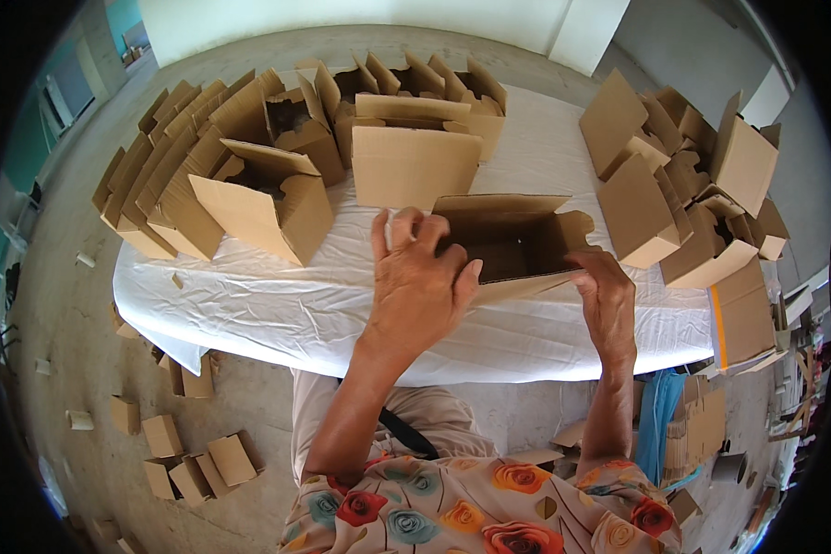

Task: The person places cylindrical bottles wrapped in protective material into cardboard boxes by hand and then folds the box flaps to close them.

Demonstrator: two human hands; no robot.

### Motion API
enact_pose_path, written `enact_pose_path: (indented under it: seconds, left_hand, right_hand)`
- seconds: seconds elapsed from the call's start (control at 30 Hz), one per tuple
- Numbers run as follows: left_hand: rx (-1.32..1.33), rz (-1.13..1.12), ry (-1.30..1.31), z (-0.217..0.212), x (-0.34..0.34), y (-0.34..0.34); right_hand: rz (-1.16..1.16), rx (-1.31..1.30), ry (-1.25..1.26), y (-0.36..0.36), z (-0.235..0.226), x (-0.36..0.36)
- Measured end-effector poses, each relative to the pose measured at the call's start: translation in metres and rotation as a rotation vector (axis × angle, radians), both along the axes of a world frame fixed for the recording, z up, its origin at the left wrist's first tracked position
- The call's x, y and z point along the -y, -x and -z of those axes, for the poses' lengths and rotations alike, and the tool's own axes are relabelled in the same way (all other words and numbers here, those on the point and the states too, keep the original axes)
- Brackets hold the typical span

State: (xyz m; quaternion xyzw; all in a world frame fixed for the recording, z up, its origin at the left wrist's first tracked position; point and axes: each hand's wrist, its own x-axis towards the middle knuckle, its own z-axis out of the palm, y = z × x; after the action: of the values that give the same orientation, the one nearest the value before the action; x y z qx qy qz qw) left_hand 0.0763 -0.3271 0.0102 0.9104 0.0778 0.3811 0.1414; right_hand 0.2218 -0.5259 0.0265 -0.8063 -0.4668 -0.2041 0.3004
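Observation:
An open-topped brown cardboard box (517, 242) stands near the front middle of the white-covered table, its inside showing dark and bare. My left hand (419, 272) is at its left end, fingers bent over the side wall and thumb by the near edge. At the near right corner, my right hand (606, 300) pinches the rim between thumb and fingers. The lower near side of the box is partly hidden. Just beyond it stands another open box (415, 164) with its flap raised.
Several open boxes (268, 198) stand in rows at the left and back of the white cloth (277, 305). More boxes (642, 217) are heaped at the right. Small boxes (231, 459) lie on the floor at lower left. A blue cloth (657, 420) hangs by stacked cardboard (702, 425).

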Motion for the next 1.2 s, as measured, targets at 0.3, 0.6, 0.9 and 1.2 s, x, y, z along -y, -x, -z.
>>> enact_pose_path:
  seconds: [0.3, 0.6, 0.9, 1.2]
  left_hand:
    - [-0.099, 0.084, 0.427, 0.029, -0.008, 0.016]
    - [-0.132, 0.018, 0.447, 0.051, 0.001, 0.010]
    - [-0.110, 0.136, 0.898, 0.048, -0.017, 0.004]
    - [-0.340, 0.079, 0.583, 0.049, -0.015, 0.000]
  right_hand:
    - [0.155, -0.290, -0.297, -0.063, 0.034, 0.023]
    - [0.785, 0.204, -0.003, -0.229, 0.064, 0.088]
    - [0.719, -0.202, -0.335, -0.258, 0.073, 0.110]
    - [0.409, 0.130, -0.207, -0.128, 0.040, 0.077]
